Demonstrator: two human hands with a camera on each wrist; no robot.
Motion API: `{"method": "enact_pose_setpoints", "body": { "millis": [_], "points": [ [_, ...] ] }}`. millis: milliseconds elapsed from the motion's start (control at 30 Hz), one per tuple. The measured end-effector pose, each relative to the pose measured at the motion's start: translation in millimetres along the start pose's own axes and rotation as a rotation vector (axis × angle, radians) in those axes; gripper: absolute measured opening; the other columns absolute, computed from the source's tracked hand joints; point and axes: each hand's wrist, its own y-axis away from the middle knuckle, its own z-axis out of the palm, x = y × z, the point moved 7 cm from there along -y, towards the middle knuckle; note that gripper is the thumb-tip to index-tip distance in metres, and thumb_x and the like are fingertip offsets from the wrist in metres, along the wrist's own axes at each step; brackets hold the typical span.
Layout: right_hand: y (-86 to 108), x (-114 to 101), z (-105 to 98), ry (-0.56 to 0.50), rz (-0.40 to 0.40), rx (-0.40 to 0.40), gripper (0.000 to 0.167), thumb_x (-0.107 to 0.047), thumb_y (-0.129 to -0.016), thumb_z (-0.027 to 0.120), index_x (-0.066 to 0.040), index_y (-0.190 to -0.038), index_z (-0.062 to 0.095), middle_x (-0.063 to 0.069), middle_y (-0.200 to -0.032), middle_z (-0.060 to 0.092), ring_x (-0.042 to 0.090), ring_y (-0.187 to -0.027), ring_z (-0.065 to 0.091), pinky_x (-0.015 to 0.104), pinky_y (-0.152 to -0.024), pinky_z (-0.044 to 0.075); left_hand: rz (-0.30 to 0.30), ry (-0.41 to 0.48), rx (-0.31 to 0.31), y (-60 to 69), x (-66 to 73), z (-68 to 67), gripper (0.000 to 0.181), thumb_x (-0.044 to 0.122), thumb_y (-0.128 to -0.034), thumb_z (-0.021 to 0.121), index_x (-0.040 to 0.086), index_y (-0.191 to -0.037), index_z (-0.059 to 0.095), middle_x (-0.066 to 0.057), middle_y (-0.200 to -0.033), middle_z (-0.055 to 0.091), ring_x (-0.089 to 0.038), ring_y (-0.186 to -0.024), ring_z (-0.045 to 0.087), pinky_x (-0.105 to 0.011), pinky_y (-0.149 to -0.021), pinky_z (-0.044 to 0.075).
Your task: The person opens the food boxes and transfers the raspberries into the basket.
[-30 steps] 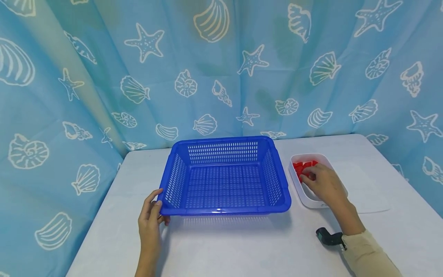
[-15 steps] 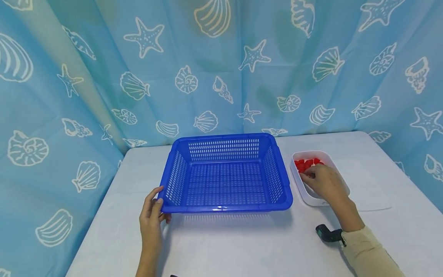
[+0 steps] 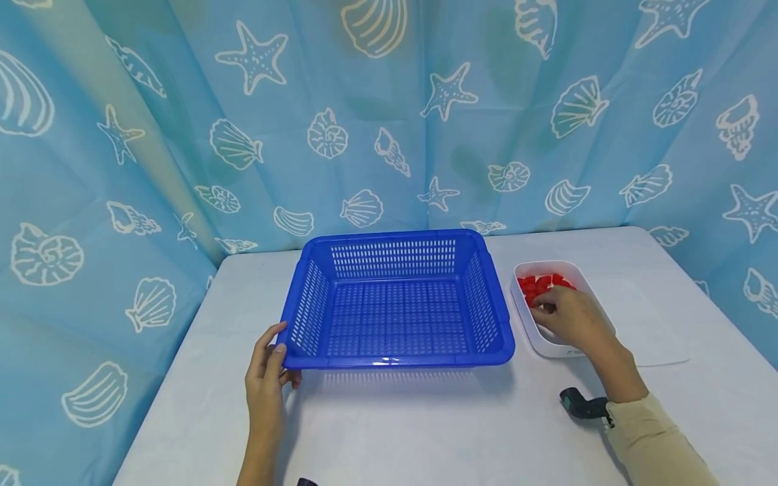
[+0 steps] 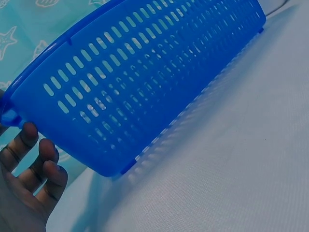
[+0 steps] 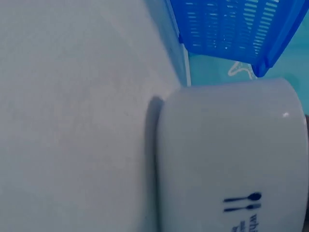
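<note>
Head view, left hand (image 3: pixel 266 381) holding blue basket (image 3: pixel 389 361), right hand (image 3: pixel 573 314) at red pieces (image 3: pixel 537 285) in white box (image 3: pixel 549 347); its grip unclear

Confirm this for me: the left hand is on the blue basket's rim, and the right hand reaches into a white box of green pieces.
Not quite: the pieces are red, not green, as the head view shows. The left hand is on the blue basket's rim, and the right hand reaches into the white box.
</note>
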Motion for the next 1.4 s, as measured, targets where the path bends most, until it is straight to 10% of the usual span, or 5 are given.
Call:
{"method": "enact_pose_setpoints", "body": {
  "millis": [1400],
  "points": [
    [36.2, -37.4, -64.6, -0.133, -0.099, 0.299, 0.037, -0.018, -0.085, 0.079, 0.0, -0.116, 0.071, 0.011, -0.096, 0.062, 0.029, -0.09, 0.055, 0.027, -0.066, 0.049, 0.023, -0.043, -0.001, 1.3, -1.4, 1.2, 0.038, 0.04, -0.1071, 0.043, 0.03, -0.143, 0.052, -0.01, -0.099, 0.054, -0.022, -0.071, 0.056, -0.027, -0.058, 0.049]
  ]
}}
